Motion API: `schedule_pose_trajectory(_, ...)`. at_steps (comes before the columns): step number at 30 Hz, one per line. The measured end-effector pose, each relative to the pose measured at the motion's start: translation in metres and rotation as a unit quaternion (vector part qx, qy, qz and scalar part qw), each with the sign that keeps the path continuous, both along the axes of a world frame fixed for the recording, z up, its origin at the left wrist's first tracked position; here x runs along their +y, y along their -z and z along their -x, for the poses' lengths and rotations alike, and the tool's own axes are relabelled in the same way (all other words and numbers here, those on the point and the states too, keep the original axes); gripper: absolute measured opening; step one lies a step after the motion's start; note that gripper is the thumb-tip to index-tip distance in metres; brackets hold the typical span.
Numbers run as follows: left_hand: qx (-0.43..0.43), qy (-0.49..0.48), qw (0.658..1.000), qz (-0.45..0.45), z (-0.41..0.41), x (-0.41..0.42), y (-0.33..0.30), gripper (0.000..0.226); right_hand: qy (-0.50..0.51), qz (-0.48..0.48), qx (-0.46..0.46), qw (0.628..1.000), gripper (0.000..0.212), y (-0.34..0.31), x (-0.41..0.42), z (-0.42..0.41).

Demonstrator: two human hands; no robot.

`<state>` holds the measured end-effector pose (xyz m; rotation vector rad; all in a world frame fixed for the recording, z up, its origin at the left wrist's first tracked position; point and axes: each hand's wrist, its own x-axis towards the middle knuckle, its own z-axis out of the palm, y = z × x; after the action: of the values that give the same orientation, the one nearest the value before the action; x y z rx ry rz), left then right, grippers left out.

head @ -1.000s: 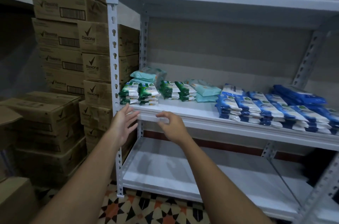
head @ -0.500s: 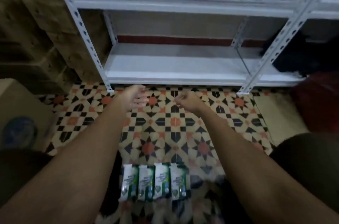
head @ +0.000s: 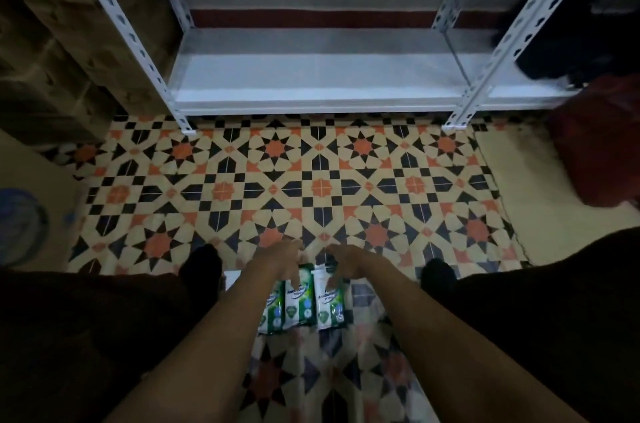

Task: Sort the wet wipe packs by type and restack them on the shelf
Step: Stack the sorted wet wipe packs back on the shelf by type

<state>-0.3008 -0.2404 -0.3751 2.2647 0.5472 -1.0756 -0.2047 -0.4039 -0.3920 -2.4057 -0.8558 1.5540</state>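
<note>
A row of green-and-white antibacterial wet wipe packs (head: pixel 298 299) lies side by side on the patterned tile floor between my knees. My left hand (head: pixel 281 261) reaches down over the left packs, fingers spread, fingertips on their far ends. Over the right pack (head: pixel 329 303) my right hand (head: pixel 344 263) does the same. Neither hand plainly grips a pack. My left forearm hides part of the leftmost pack. The white metal shelf (head: pixel 311 90) stands ahead, with only its bare bottom board in view.
Stacked cardboard boxes (head: pixel 52 52) stand left of the shelf. A box with a blue round mark (head: pixel 24 225) sits at my near left. A red object (head: pixel 595 142) and a dark bag (head: pixel 568 42) are at the right. My dark-clad legs flank the packs.
My view dropped from the stocked upper shelf to the floor. Both hands came down and back from mid-air onto the green packs near my feet.
</note>
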Motion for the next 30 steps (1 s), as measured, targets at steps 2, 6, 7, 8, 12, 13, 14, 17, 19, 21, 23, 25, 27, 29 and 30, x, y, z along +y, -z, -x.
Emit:
schedule_pose_trajectory(2, 0.024, 0.076, 0.996, -0.027, -0.003, -0.005, 0.007, 0.108, 0.009, 0.007, 0.027, 1.000, 0.115, 0.014, 0.000, 0.008)
schedule_pose_trajectory(6, 0.058, 0.153, 0.982, -0.094, 0.002, -0.011, 0.028, 0.122, 0.001, 0.013, 0.019, 1.000, 0.121, 0.034, 0.003, 0.018)
schedule_pose_trajectory(7, 0.058, 0.153, 0.982, -0.097, 0.005, -0.013, 0.037, 0.119, -0.018, 0.016, 0.001, 1.000, 0.122, 0.037, 0.004, 0.020)
schedule_pose_trajectory(8, 0.055, 0.151, 0.982, -0.099, 0.008, -0.015, 0.044, 0.118, -0.042, 0.023, -0.025, 0.999, 0.123, 0.039, 0.006, 0.022)
schedule_pose_trajectory(12, 0.043, 0.161, 0.980, -0.107, 0.008, -0.022, 0.052, 0.119, -0.113, 0.036, -0.100, 0.988, 0.128, 0.045, 0.006, 0.026)
schedule_pose_trajectory(13, 0.030, 0.170, 0.979, -0.113, 0.007, -0.024, 0.051, 0.119, -0.120, 0.041, -0.104, 0.986, 0.130, 0.046, 0.006, 0.027)
schedule_pose_trajectory(14, 0.018, 0.176, 0.977, -0.120, 0.006, -0.025, 0.049, 0.119, -0.118, 0.047, -0.100, 0.987, 0.130, 0.047, 0.007, 0.027)
schedule_pose_trajectory(17, -0.004, 0.178, 0.976, -0.124, 0.007, -0.028, 0.049, 0.120, -0.099, 0.058, -0.070, 0.991, 0.124, 0.047, 0.007, 0.024)
schedule_pose_trajectory(19, -0.028, 0.163, 0.980, -0.110, 0.008, -0.028, 0.049, 0.119, -0.089, 0.059, -0.050, 0.993, 0.118, 0.045, 0.008, 0.018)
schedule_pose_trajectory(21, -0.049, 0.133, 0.986, -0.093, 0.005, -0.028, 0.046, 0.118, -0.079, 0.055, -0.050, 0.994, 0.112, 0.040, 0.011, 0.006)
schedule_pose_trajectory(23, -0.076, 0.098, 0.988, -0.094, -0.001, -0.028, 0.038, 0.110, -0.067, 0.044, -0.070, 0.994, 0.115, 0.034, 0.013, -0.007)
schedule_pose_trajectory(25, -0.131, 0.075, 0.981, -0.122, -0.007, -0.028, 0.030, 0.098, -0.058, 0.016, -0.136, 0.989, 0.109, 0.023, 0.014, -0.015)
schedule_pose_trajectory(27, -0.195, 0.060, 0.966, -0.161, -0.013, -0.026, 0.026, 0.086, -0.038, -0.039, -0.220, 0.974, 0.087, 0.016, 0.015, -0.016)
schedule_pose_trajectory(29, -0.236, 0.053, 0.950, -0.200, -0.016, -0.024, 0.026, 0.081, -0.009, -0.085, -0.276, 0.957, 0.076, 0.012, 0.014, -0.013)
schedule_pose_trajectory(30, -0.248, 0.059, 0.942, -0.219, -0.016, -0.022, 0.027, 0.079, 0.001, -0.099, -0.298, 0.949, 0.073, 0.012, 0.013, -0.009)
